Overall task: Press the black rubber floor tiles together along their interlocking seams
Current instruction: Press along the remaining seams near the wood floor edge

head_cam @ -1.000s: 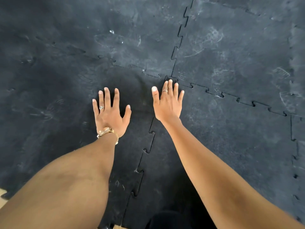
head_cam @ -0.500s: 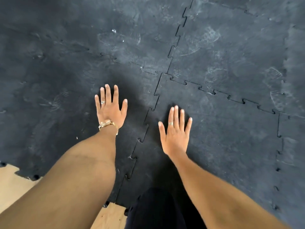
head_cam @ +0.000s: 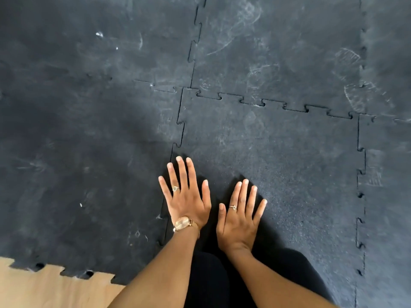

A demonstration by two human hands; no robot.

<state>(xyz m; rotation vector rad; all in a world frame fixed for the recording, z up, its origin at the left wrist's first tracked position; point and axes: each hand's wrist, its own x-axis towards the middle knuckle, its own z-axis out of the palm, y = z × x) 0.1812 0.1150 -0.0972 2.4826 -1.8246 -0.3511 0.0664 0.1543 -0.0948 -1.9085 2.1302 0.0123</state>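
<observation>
Black rubber floor tiles [head_cam: 278, 156] cover the floor, joined by jigsaw-shaped seams. A lengthwise seam [head_cam: 179, 127] runs down from the four-tile corner toward me. My left hand [head_cam: 185, 196], with a ring and a gold watch, lies flat and fingers spread right on that seam's lower stretch, hiding it there. My right hand [head_cam: 241, 215] lies flat beside it on the near right tile, fingers apart, holding nothing. A crosswise seam [head_cam: 273, 103] runs rightward from the corner, and another lengthwise seam [head_cam: 359, 187] lies at far right.
The near left tile [head_cam: 77, 174] ends in a toothed edge [head_cam: 66, 271] at lower left, with bare wooden floor [head_cam: 44, 290] beyond it. My dark-clothed knees [head_cam: 206, 281] are between my forearms. Pale scuffs and footprints mark the far tiles.
Both hands have moved down the lengthwise seam toward me. My left hand shifted from the left tile onto the seam; my right hand drew back and now sits close beside it.
</observation>
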